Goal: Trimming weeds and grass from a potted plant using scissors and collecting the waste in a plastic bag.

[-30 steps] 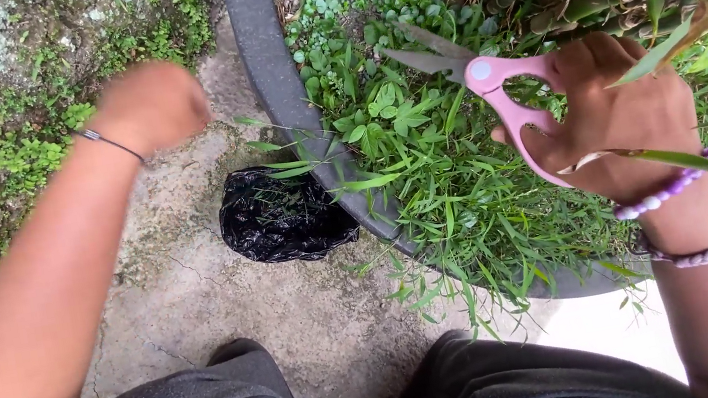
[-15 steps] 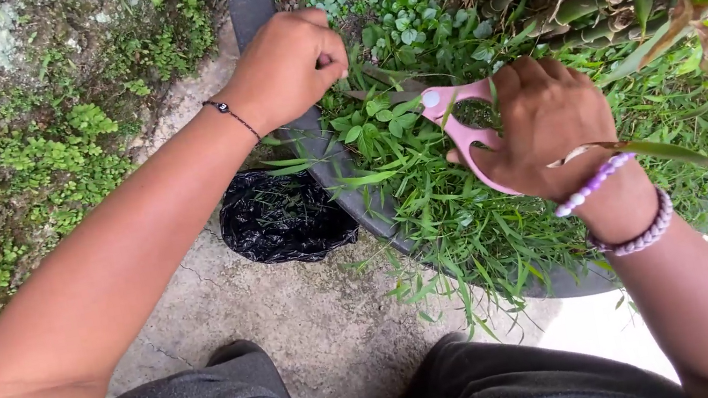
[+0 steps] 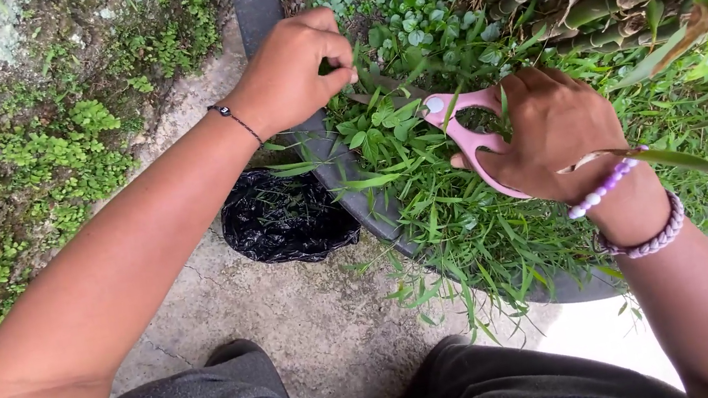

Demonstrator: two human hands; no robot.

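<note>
The left hand [image 3: 291, 72] pinches a tuft of green weeds [image 3: 379, 115] in the wide grey planter [image 3: 323, 152]. Just beside that pinch, the right hand [image 3: 552, 134] grips pink-handled scissors [image 3: 466, 129], blades hidden. Cutting blind could nick the pinching fingertips.

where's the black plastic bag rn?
In the head view, the black plastic bag lies on the concrete ground left of centre, against the grey planter rim, below the left hand.
</note>
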